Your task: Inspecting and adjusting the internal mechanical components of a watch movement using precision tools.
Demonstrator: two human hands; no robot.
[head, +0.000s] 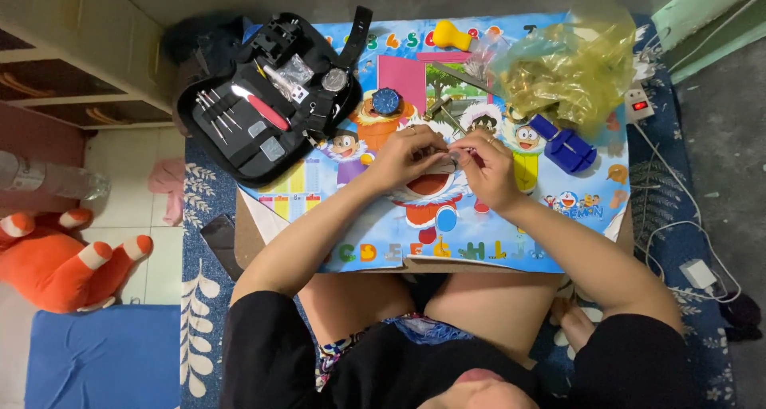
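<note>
Colour reference:
- Table mat [558,217]: blue, printed with multicoloured cartoon figures and letters.
- Tool case [263,98]: black; 1 red-handled tool [267,112] inside.
- Watch face [386,101]: dark blue.
- Blower [451,35]: yellow.
- Plastic bag [574,66]: translucent yellow.
- Holder block [563,143]: blue.
- Rug [203,209]: blue, white leaf pattern.
- Plush toy [60,261]: orange, white tips.

Floor: pale tiles [136,193] at left, blue leaf-patterned rug [199,297] under a low tabletop [247,233]. Wooden shelving [72,66] upper left. Green wall edge [702,10] upper right. Orange plush toy [56,257] beside blue mat [104,353]. Lighting even.
</note>
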